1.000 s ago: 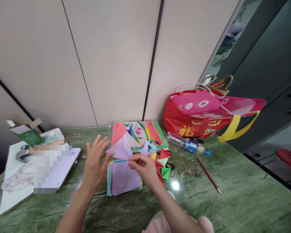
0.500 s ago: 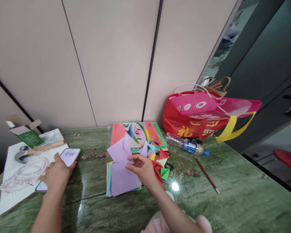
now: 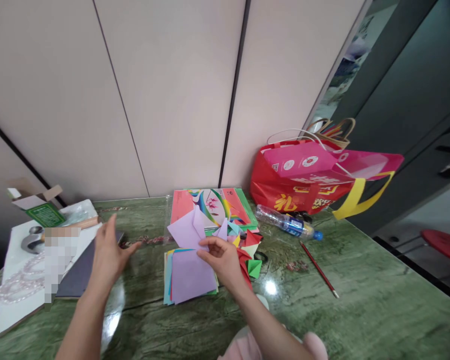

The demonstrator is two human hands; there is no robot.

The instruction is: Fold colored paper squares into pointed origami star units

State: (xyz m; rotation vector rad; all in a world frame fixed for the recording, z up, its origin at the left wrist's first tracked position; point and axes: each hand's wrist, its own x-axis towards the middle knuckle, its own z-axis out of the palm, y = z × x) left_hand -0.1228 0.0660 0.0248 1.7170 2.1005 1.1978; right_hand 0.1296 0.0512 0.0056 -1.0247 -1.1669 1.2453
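My right hand (image 3: 221,260) pinches a folded lilac paper (image 3: 185,230) between thumb and fingertips. Just below it lies a stack of coloured paper squares (image 3: 193,277), with a lilac sheet on top. To the left, my left hand (image 3: 110,252) has its fingers apart and holds nothing visible. It hovers by the right edge of a phone (image 3: 77,277) with a dark screen; whether it touches the phone I cannot tell. Small folded paper pieces in red, green, yellow and blue (image 3: 254,268) are heaped right of the stack, partly behind my right hand.
At the left, a white board (image 3: 13,315) carries a hammer (image 3: 32,240), beads (image 3: 22,280) and an opened green box (image 3: 47,215). Behind the papers lies a coloured paper pack (image 3: 183,202). Rightward are a red bag (image 3: 266,175), a plastic bottle (image 3: 296,225) and a red pencil (image 3: 320,270).
My left hand has lifted off the phone and moved slightly right, its fingers spreading. The phone's lit screen has gone dark. My right hand stays nearly still with the lilac paper.
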